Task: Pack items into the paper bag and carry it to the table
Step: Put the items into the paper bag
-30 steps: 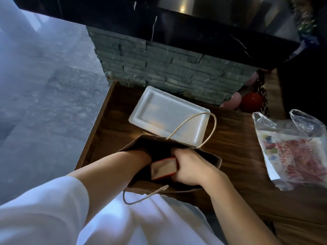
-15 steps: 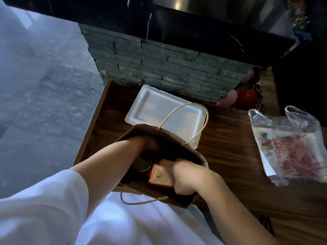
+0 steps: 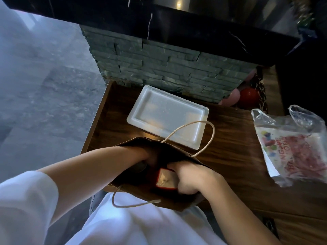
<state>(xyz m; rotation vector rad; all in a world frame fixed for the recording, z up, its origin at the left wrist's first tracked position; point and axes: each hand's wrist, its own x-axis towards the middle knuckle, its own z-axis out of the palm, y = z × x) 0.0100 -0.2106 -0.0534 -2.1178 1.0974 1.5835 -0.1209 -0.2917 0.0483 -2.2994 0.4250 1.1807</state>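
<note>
Fingers of the right hand (image 3: 191, 177) pinch a red box (image 3: 165, 180) inside the brown paper bag (image 3: 177, 152) on the wooden counter (image 3: 235, 156). Left hand (image 3: 146, 158) reaches deep; grip unreadable. Advice: seat box flat beside the round item, bag mouth held wide.

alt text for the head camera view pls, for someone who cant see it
Both hands reach into an open brown paper bag on a wooden surface; the right hand grips a red box, and the left hand is deep inside. An empty white tray lies behind the bag, a printed plastic bag to the right.
</note>
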